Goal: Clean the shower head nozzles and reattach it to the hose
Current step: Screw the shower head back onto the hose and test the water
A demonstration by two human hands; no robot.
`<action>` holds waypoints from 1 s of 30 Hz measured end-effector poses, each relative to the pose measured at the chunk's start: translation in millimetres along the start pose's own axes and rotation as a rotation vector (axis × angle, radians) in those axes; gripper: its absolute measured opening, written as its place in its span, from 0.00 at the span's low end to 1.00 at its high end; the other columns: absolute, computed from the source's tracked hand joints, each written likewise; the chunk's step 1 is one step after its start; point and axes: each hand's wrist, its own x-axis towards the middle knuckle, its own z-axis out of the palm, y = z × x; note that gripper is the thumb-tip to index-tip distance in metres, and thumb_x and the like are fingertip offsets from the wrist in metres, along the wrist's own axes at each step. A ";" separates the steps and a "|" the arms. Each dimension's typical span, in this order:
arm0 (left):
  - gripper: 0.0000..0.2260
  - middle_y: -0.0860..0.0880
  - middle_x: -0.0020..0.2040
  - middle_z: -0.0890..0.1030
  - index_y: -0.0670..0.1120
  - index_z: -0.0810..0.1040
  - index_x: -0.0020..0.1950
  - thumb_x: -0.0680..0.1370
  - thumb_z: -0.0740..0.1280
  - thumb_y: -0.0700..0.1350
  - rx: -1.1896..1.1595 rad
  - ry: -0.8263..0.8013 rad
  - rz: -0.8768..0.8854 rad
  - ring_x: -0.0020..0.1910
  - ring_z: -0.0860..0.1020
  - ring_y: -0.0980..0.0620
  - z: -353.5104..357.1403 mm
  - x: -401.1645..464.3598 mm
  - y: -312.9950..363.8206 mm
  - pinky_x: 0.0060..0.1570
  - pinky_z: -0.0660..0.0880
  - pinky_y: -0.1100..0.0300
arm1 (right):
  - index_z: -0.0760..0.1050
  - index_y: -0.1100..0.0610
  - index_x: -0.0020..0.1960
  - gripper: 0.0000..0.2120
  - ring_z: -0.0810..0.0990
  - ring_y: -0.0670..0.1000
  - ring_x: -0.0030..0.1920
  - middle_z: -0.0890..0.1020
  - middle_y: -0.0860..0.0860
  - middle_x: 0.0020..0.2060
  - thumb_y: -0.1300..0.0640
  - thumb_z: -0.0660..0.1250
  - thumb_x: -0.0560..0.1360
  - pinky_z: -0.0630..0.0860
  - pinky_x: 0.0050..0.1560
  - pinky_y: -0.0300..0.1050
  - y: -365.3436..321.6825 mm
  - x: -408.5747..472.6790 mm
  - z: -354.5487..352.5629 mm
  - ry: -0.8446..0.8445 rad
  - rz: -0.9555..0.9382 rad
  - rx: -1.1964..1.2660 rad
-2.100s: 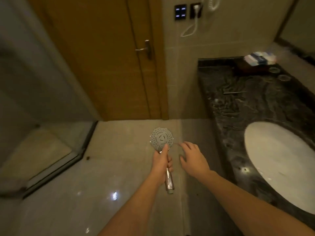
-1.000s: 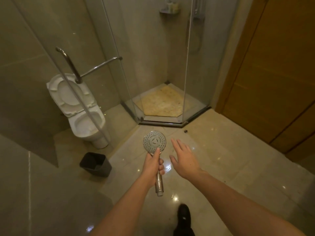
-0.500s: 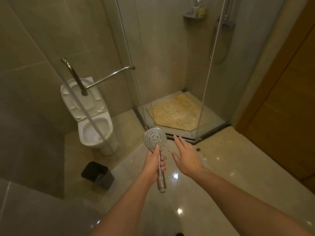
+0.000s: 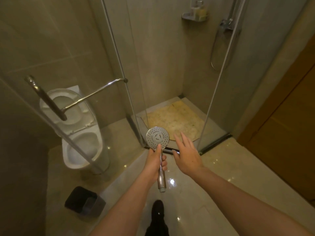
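Observation:
My left hand (image 4: pixel 156 161) grips the chrome handle of the detached shower head (image 4: pixel 157 137), held upright with its round nozzle face turned toward me and the threaded end pointing down. My right hand (image 4: pixel 186 155) hovers just right of the head with fingers straight, holding nothing. The shower hose (image 4: pixel 214 48) hangs in a loop from the wall fitting (image 4: pixel 225 25) inside the glass stall, far ahead and to the right.
The glass shower door (image 4: pixel 51 106) with its chrome handle stands swung out on the left. A toilet (image 4: pixel 81 137) with raised lid sits behind it, and a dark bin (image 4: pixel 85 200) is on the floor. A wooden door (image 4: pixel 286 133) lies right. My shoe (image 4: pixel 157 208) shows below.
The view has swung from the sink counter to the shower stall and come closer to it. Both hands keep the same pose, the left still holding the shower head.

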 end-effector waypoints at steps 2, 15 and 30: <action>0.11 0.49 0.30 0.71 0.48 0.68 0.63 0.85 0.60 0.52 0.018 -0.001 -0.001 0.24 0.67 0.53 -1.7 29.9 19.8 0.20 0.65 0.62 | 0.48 0.45 0.81 0.32 0.47 0.53 0.80 0.47 0.48 0.81 0.47 0.58 0.82 0.59 0.76 0.58 -0.4 32.7 1.8 -0.012 0.014 -0.031; 0.12 0.49 0.30 0.71 0.46 0.68 0.63 0.85 0.62 0.52 0.080 -0.050 -0.063 0.24 0.67 0.54 -3.7 206.3 145.5 0.20 0.64 0.63 | 0.49 0.42 0.79 0.30 0.47 0.57 0.80 0.47 0.49 0.81 0.44 0.58 0.81 0.58 0.74 0.67 1.8 237.8 13.3 -0.076 0.155 -0.176; 0.15 0.49 0.29 0.71 0.48 0.70 0.63 0.84 0.61 0.57 0.106 -0.155 -0.037 0.23 0.67 0.54 116.2 427.3 266.8 0.19 0.64 0.64 | 0.56 0.42 0.77 0.28 0.49 0.59 0.78 0.54 0.53 0.79 0.41 0.58 0.79 0.62 0.71 0.64 103.3 480.5 -24.8 -0.006 0.269 -0.181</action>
